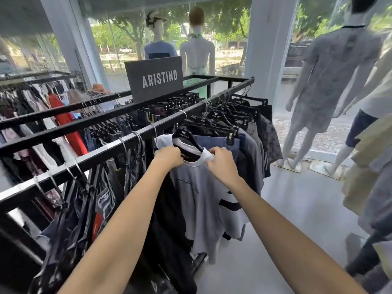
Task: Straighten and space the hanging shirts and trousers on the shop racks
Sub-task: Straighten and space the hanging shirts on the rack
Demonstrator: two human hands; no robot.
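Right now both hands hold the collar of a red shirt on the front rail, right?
No, the shirt is grey, not red. The head view shows the left hand and right hand holding the collar of a grey shirt on the front rail; the red garment hangs on a rail behind, untouched.
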